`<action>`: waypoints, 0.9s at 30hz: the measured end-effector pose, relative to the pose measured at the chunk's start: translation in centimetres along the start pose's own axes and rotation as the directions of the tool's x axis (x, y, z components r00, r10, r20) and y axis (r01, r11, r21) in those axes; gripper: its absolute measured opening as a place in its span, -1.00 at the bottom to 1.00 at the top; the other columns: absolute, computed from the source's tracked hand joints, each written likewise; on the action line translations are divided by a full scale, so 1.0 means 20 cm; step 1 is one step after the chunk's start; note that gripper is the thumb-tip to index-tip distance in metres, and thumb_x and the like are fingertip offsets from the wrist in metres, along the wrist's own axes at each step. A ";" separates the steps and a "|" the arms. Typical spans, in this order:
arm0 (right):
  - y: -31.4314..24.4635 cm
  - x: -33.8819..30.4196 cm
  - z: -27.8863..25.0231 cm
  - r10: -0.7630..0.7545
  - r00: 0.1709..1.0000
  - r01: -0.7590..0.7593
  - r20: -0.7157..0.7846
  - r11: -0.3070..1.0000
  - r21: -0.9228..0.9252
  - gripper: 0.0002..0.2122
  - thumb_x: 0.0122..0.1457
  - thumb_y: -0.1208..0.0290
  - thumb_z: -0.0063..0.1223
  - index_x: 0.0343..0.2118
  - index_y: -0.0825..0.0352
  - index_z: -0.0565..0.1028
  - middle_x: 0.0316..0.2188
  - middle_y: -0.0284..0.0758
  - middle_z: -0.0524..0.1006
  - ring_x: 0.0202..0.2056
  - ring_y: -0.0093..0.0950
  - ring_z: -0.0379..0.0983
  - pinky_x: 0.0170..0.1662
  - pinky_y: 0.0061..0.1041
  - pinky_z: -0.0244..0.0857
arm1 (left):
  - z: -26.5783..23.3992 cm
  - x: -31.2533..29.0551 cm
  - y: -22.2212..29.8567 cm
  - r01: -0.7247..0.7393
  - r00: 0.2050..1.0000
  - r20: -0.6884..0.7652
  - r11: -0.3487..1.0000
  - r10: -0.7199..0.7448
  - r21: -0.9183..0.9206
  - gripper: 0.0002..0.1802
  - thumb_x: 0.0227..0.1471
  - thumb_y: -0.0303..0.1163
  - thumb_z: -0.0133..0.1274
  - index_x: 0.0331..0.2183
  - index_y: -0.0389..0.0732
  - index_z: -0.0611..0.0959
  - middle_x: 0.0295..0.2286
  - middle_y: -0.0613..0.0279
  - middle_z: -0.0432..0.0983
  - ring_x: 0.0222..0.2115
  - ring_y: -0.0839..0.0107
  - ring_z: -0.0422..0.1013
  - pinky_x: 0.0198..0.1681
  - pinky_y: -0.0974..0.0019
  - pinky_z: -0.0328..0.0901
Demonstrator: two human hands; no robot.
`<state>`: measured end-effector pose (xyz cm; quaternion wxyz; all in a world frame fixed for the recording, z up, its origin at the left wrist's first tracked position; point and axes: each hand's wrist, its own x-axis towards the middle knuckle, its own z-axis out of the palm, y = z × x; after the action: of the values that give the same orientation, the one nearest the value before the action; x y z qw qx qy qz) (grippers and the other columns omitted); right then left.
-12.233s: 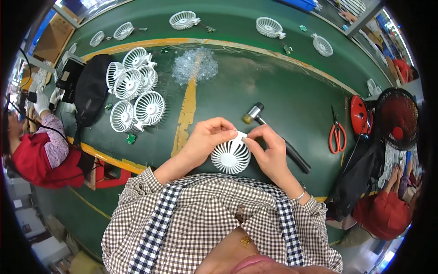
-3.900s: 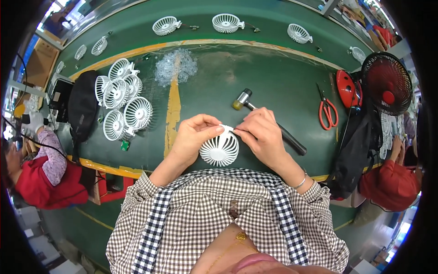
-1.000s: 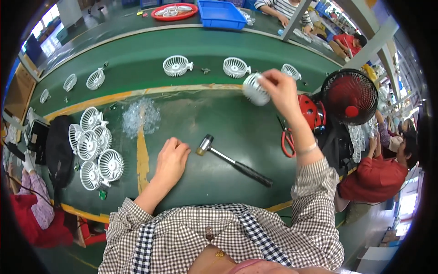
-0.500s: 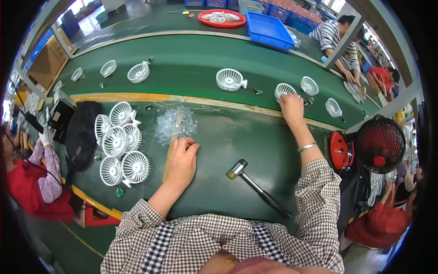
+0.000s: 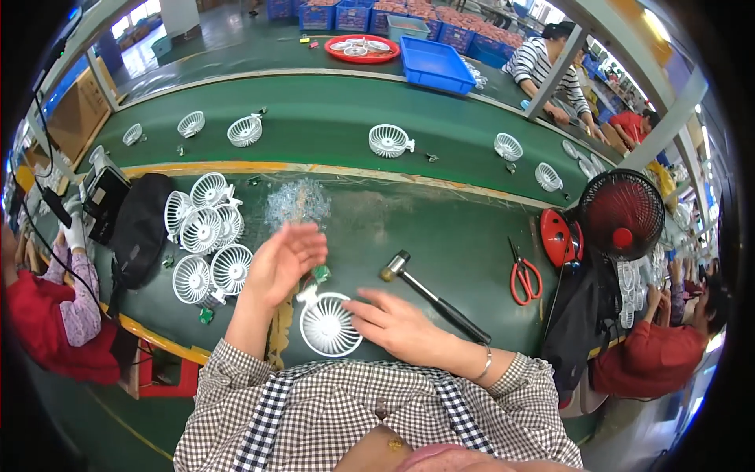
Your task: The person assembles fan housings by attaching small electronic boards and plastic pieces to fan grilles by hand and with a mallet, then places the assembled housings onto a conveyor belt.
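Note:
In front of my chest is a round white slatted fan cover [image 5: 330, 326] with a clip-like neck and a small green circuit board [image 5: 320, 274] by it. My right hand [image 5: 397, 321] has its fingers at the cover's right rim and appears to grip it; its thumb is hard to make out. Above and left of the neck, my left hand [image 5: 287, 259] is raised with fingers stretched out and nothing in it. A mallet [image 5: 429, 293] with a black handle lies right of the cover. Several similar covers [image 5: 202, 230] are grouped on the left.
A heap of small clear pieces [image 5: 299, 203] lies past my left hand. Red-handled pliers [image 5: 525, 275] and a black desk fan [image 5: 621, 214] are on the right. Beyond the bench edge, more fan covers [image 5: 391, 141] sit on the green conveyor [image 5: 314, 110]. People work on both sides.
My right hand has come back from the conveyor with a fan cover to the front of my chest. My left hand has lifted off the bench beside the clear pieces. The pliers have come into sight.

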<state>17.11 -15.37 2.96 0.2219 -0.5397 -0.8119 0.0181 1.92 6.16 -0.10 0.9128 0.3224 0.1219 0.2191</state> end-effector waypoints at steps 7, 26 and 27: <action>0.14 -0.14 0.08 0.168 0.985 -0.171 0.037 0.983 0.070 -0.66 -0.07 0.63 -0.06 -0.14 0.41 0.45 0.14 -0.21 0.30 0.10 -0.23 0.26 0.11 -0.35 0.24 | 0.21 -0.26 -0.11 -0.211 0.977 0.212 -0.044 0.006 0.976 -0.42 -0.16 -0.10 0.27 -0.13 -0.25 0.58 -0.35 0.11 0.53 -0.24 0.17 0.39 -0.10 0.20 0.24; -0.06 -0.06 0.22 0.550 0.800 -0.525 -0.242 0.835 0.164 -0.89 0.04 0.42 0.08 -0.36 0.28 0.47 -0.45 -0.31 0.49 -0.31 -0.30 0.43 -0.36 -0.29 0.38 | 0.23 -0.20 -0.32 -0.010 1.000 0.010 0.206 0.001 0.979 -0.67 -0.16 -0.51 0.20 -0.28 -0.35 0.50 -0.55 0.08 0.58 -0.53 0.27 0.54 -0.45 0.29 0.38; -0.06 -0.06 0.22 0.552 0.792 -0.522 -0.262 0.834 0.179 -0.90 0.04 0.41 0.08 -0.39 0.28 0.48 -0.46 -0.31 0.49 -0.33 -0.29 0.43 -0.36 -0.28 0.37 | 0.22 -0.21 -0.33 0.039 0.999 -0.034 0.282 -0.024 0.959 -0.67 -0.14 -0.53 0.17 -0.25 -0.36 0.49 -0.54 0.09 0.58 -0.53 0.32 0.54 -0.45 0.32 0.39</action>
<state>14.66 -16.04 -1.15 0.3550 -0.7328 -0.5793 0.0370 1.94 -2.78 -0.56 0.5414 0.8009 0.2409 0.0865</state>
